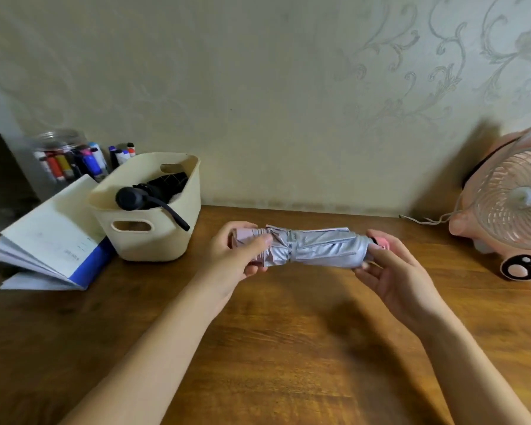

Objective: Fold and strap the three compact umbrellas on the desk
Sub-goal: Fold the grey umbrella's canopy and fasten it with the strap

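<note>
Silver-pink umbrella [313,248], rolled and banded by its strap [290,248], held level above the counter [288,348]. Left hand [242,253] grips the canopy end; right hand [393,265] pinches the handle end, apparently to keep the roll tight. A black umbrella [132,197] lies in the cream basket [154,240], left, presumably finished.

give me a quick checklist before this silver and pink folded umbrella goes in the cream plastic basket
1. Strap closed round the silver and pink folded umbrella: ok, a band circles the canopy.
2. Left hand grips one end: ok.
3. Right hand holds the pink handle end: ok.
4. Room in the cream plastic basket: cannot tell; a black folded umbrella already lies in it.
5. Way across the brown wooden desk to the basket: ok, nothing lies between.
</note>
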